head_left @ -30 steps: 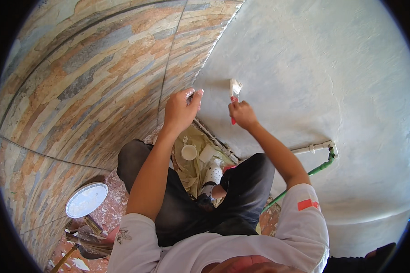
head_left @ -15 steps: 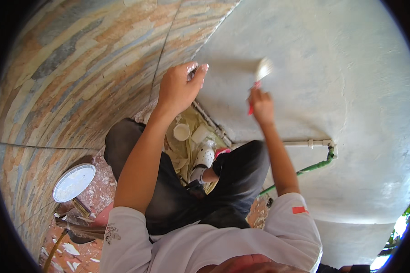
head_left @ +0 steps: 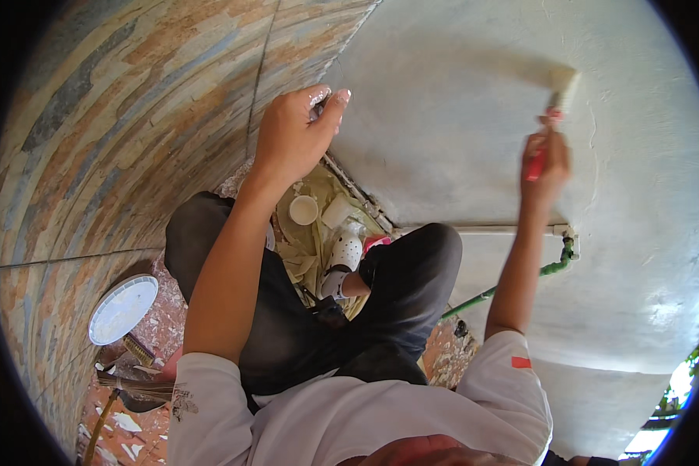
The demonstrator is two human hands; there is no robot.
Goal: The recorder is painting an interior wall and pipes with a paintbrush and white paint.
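Note:
My right hand (head_left: pixel 548 165) grips the red handle of a paintbrush (head_left: pixel 562 90). Its pale bristles, smeared by motion, are at the grey plastered wall (head_left: pixel 474 140) on the right. My left hand (head_left: pixel 297 128) is raised near the corner where that wall meets the stone-patterned wall. Its fingers are curled, with white paint on the thumb and fingertips. Something dark shows between thumb and fingers, but I cannot make out whether it is an object or shadow.
A white cup (head_left: pixel 304 210) and a white container (head_left: pixel 336 211) stand on a yellowish sheet by my foot. A green pipe (head_left: pixel 551 268) runs along the grey wall. At left are a white lid (head_left: pixel 123 309), a brush (head_left: pixel 138 349) and the stone-patterned wall (head_left: pixel 132 147).
My right hand has swept the paintbrush to the right and slightly up along the grey wall. My left hand has shifted only a little up and left, still curled.

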